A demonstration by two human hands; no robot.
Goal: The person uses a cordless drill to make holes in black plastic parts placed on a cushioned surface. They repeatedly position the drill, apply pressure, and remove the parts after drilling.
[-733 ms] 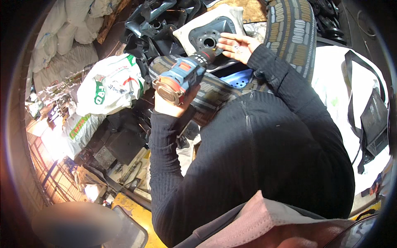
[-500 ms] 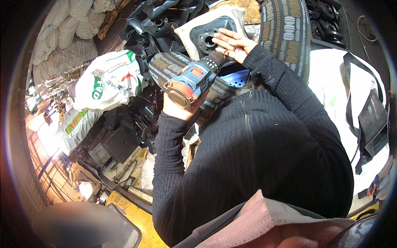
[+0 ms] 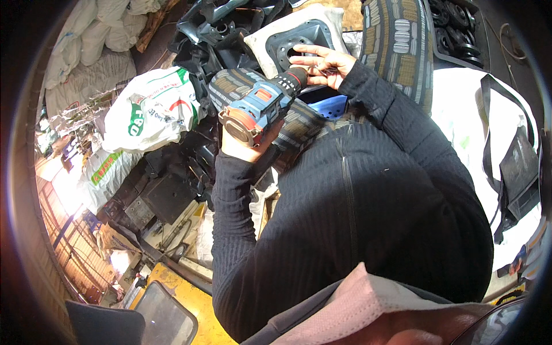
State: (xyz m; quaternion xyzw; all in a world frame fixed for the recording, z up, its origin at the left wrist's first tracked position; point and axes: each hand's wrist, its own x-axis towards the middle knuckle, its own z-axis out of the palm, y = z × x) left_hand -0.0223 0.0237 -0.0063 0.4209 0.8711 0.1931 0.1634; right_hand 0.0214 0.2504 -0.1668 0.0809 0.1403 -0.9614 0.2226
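A blue and red cordless drill (image 3: pixel 259 104) is gripped by my left hand (image 3: pixel 244 150), its black chuck pointing up and to the right. My right hand (image 3: pixel 330 64) is beside the chuck tip with its fingers stretched and apart; whether a tiny part lies between them is unclear. Beyond the fingertips sits a dark metal plate (image 3: pixel 287 47) with a round centre hole and smaller holes, set on a white pad (image 3: pixel 261 41). Under my right wrist a blue perforated piece (image 3: pixel 332 107) shows. The drill's bit end is hidden near my right fingers.
Dark moulded parts (image 3: pixel 215 52) pile up beyond the drill. A patterned cushion (image 3: pixel 397 52) curves along the right side of the work. White plastic bags (image 3: pixel 152 109) lie at left, a white sack (image 3: pixel 460 109) at right. A crate (image 3: pixel 457 34) of black round parts stands far right.
The drill has drawn back slightly down and left, and its chuck has come away from the plate. My right hand has shifted little, its fingers bending somewhat beside the chuck.
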